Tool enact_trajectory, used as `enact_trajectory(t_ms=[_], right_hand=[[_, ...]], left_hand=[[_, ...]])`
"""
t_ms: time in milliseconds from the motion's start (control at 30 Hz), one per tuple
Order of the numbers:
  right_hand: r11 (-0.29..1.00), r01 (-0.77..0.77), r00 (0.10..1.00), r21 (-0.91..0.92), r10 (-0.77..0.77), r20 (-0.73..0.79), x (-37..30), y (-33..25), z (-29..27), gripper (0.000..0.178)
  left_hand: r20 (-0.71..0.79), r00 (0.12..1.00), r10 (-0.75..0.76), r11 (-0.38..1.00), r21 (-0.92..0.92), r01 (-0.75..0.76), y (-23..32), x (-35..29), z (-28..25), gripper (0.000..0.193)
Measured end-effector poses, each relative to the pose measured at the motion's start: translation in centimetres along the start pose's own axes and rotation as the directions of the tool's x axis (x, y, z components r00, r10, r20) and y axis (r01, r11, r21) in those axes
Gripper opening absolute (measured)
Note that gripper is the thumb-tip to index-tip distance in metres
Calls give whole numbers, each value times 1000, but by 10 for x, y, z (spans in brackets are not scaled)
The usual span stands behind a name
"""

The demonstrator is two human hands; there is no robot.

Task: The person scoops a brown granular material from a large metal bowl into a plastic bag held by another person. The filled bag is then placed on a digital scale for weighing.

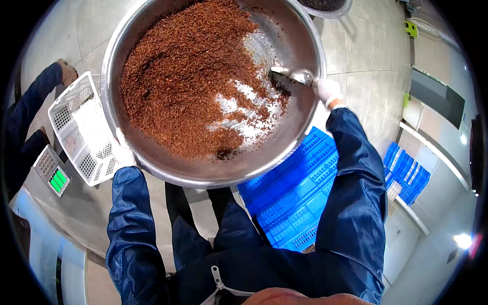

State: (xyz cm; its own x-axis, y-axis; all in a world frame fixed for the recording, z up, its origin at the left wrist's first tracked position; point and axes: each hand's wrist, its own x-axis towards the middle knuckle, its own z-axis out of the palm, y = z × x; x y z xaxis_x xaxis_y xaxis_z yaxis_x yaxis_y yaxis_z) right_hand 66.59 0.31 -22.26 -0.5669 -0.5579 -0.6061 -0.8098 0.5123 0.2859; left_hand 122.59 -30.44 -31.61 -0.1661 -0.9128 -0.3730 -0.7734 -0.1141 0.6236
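A large round metal basin (213, 179) fills the upper middle of the view. Reddish-brown coarse flakes (178, 76) are heaped on its left side, with bare metal and scattered bits on the right. My right hand (328, 91), in a white glove, is closed at the basin's right rim around a metal scoop (303, 77). The scoop's front end lies among dark crumbs inside the basin. At the lower left rim my left hand (123, 151), also white-gloved, grips the basin's edge; some of its fingers are hidden.
A white plastic basket (76, 152) stands left of the basin, beside a scale with a green display (57, 180). Another person's hand (67, 72) is near the basket. Blue crates (290, 203) stand below right. Part of a second basin (330, 11) shows at the top.
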Motion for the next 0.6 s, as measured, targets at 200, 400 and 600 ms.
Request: enact_trajectory(t_ms=[200,400,600], right_hand=[[987,35,961,158,-77,267,-122,-63,75,22],[936,-14,959,351,-87,270,-179,-184,-7,21],[985,-143,976,96,157,-151,-69,-103,-34,21]], left_hand=[[66,992,-108,991,-73,113,0,1,2,61],[56,998,-42,999,-2,42,-23,5,3,57],[86,993,-84,993,-81,91,6,2,-3,60]])
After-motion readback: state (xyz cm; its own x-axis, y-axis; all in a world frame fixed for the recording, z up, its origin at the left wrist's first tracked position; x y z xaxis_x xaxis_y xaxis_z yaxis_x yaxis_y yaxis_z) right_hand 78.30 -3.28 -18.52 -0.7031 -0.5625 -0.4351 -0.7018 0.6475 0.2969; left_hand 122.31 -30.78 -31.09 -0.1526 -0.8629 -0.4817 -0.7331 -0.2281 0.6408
